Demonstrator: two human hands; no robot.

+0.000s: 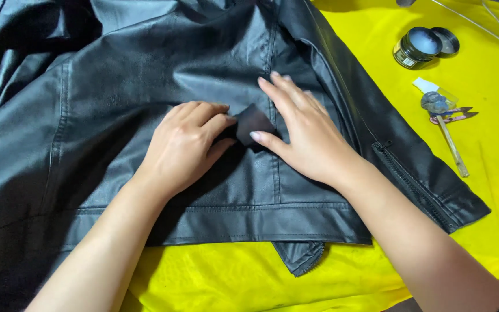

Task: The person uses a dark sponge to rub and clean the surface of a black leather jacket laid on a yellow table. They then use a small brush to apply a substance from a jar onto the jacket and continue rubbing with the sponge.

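Yellow cloth (232, 277) lay under a black leather jacket (116, 86), where the left hand (183, 144) pinched a small dark patch (253, 122) and the right hand (301, 130) pressed flat, fingers spread.

A jacket (145, 115) lies on a cloth (480, 190). A small patch (253, 122) sits on the jacket, between the left hand (187, 144) and the right hand (298, 130). To the right, a tin (417, 47), its lid (449, 40) and a stick (451, 147) lie on the cloth.
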